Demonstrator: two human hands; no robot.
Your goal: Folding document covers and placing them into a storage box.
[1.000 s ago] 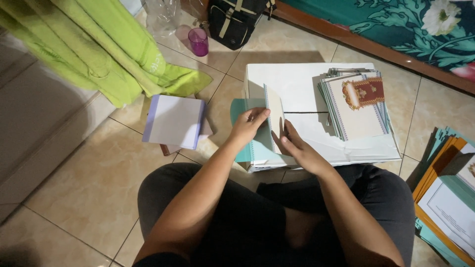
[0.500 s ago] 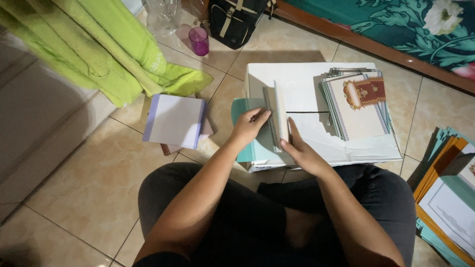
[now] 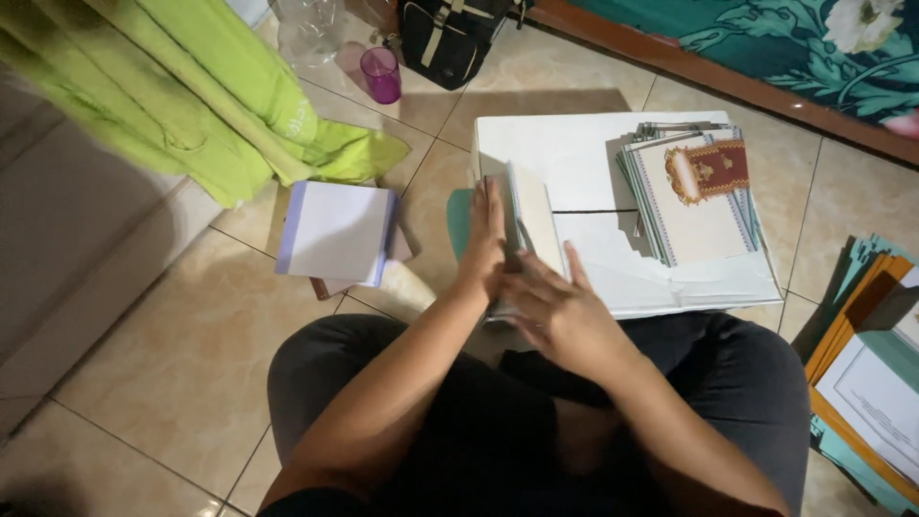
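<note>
Pressing a folded card (image 3: 531,215) upright between both palms, the person seated cross-legged on the tiled floor (image 3: 182,364) holds it at the near-left edge of a white box (image 3: 574,153) serving as a counter. The left hand (image 3: 486,244) lies flat against the card's left face, fingers extended; the right hand (image 3: 560,306) cups the right face, fingers spread, neither one clenched. At 3 o'clock from the card rests a stack of printed cards (image 3: 694,196); at 9 o'clock, a white-and-lilac pad (image 3: 335,232); at 11 o'clock, a purple cup (image 3: 381,75) and green cloth (image 3: 191,105); at 4 o'clock, coloured folders (image 3: 862,364). Judged risk: uneven palm pressure could skew the crease, or the card could slip off the box edge.
</note>
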